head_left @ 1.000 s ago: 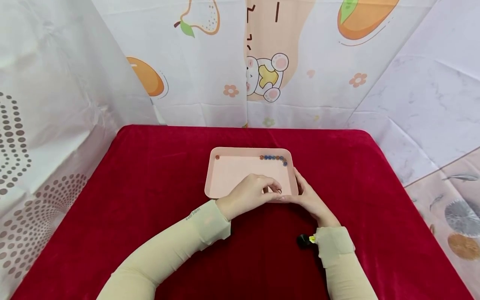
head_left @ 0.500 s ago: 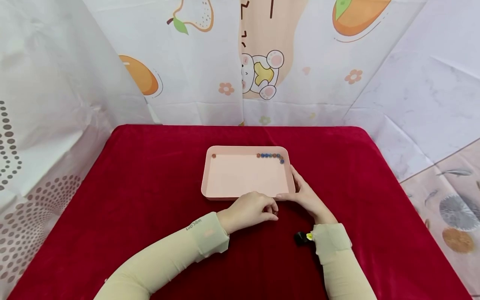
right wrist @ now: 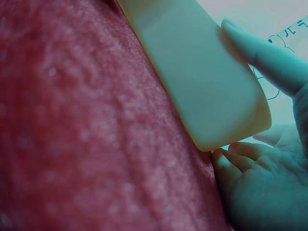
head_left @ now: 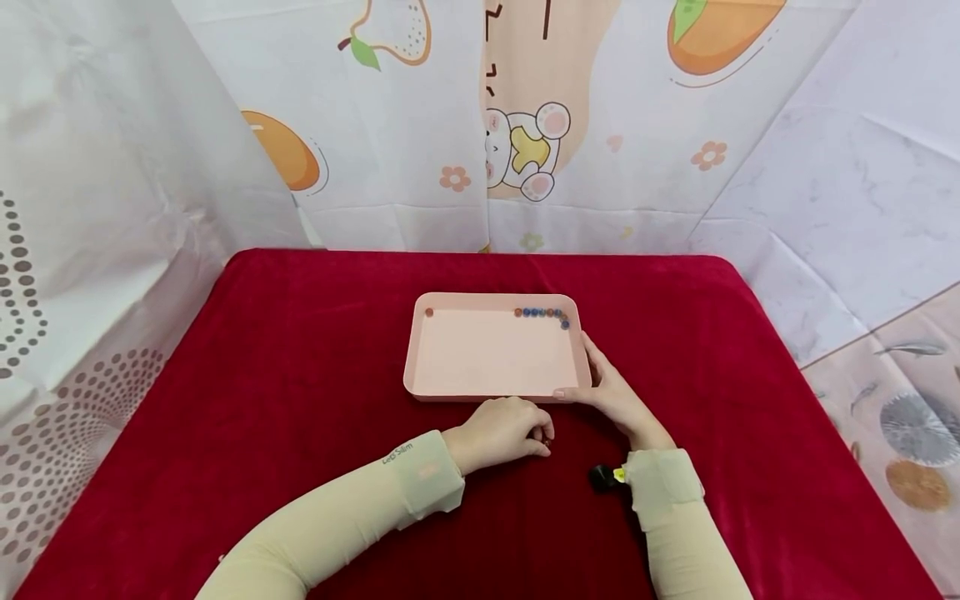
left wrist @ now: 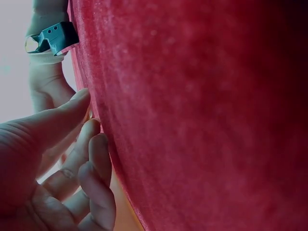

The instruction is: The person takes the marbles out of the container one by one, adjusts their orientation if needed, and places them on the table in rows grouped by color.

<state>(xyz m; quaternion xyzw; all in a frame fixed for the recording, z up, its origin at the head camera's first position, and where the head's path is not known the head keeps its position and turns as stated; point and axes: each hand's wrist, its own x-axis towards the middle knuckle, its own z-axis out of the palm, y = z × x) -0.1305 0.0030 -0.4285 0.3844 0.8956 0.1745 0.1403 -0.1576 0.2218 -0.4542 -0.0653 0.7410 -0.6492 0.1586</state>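
Observation:
My left hand (head_left: 506, 433) is just in front of the pink tray (head_left: 491, 398), over the red cloth. Its thumb and bent fingers pinch a small brownish marble (head_left: 548, 443), mostly hidden by the fingertips; in the left wrist view only a sliver of the marble (left wrist: 90, 113) shows. My right hand (head_left: 618, 396) holds the tray's near right corner, thumb on the front rim and fingers along the right side. Inside the tray, blue and brown marbles (head_left: 535, 312) line the back wall and turn at the far right corner. One brown marble (head_left: 429, 312) sits alone at the far left corner.
Red velvet cloth (head_left: 315, 333) covers the table. A printed white curtain (head_left: 390, 150) hangs behind it, with more sheets at both sides. A small black device (head_left: 602, 477) is at the right wrist.
My left hand has drawn back from inside the tray to the cloth in front, with the marble between its fingers. The right hand has stayed on the tray's corner.

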